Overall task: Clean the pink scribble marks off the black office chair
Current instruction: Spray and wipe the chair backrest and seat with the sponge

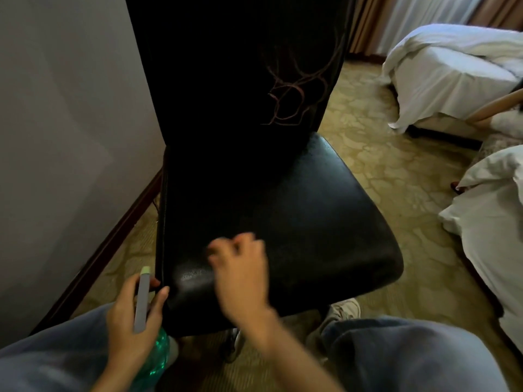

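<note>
The black office chair [297,222] stands in front of me, its tall backrest facing me. Pink scribble marks [291,94] cover the lower right of the backrest. My left hand [133,315] grips a spray bottle [143,301] with a grey head, a pale green nozzle and a green body, just off the seat's front left corner. My right hand [243,267] hovers over the front left of the seat, blurred, with its fingers curled. I cannot make out anything in it. A dull pale patch [192,277] shows on the seat beside that hand.
A grey wall [65,137] with a dark skirting board runs close along the chair's left. White bedding [447,72] lies on beds at the right. Patterned carpet [382,171] covers the floor. My knees in blue jeans [396,357] and a shoe sit below the seat.
</note>
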A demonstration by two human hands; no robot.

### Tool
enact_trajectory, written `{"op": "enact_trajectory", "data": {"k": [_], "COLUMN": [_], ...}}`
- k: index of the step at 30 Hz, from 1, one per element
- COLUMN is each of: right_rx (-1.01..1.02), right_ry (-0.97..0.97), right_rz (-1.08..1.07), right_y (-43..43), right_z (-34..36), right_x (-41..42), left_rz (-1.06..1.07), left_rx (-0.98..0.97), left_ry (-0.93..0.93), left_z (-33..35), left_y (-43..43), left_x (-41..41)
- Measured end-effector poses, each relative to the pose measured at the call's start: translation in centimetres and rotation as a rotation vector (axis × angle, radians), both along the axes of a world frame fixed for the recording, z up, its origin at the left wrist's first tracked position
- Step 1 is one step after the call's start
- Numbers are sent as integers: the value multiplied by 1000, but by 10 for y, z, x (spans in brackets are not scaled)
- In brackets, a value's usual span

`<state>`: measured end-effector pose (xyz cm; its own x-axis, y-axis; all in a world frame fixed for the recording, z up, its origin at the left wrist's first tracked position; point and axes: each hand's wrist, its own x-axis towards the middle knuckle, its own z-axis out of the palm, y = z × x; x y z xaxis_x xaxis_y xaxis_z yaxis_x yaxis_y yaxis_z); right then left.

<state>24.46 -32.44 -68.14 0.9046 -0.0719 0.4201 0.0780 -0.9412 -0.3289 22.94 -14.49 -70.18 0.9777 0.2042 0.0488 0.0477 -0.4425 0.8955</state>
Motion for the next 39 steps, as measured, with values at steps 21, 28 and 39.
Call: {"op": "enact_trajectory", "data": {"k": [21,28,39], "right_rx": [101,-190,362], "right_ry": [-95,29,-82], "right_rz": [-99,228,-604], "right_y": [-11,43,-255], "right_z": [1,-22,-36], "right_x": [-27,-49,-51], "left_rz": [-12,38,38], "left_rx": [-5,42,129], "left_ry": [-57,40,-47], "left_z": [10,6,15], "left_y": [1,-6,-19], "left_x": [-20,-25,-27]}}
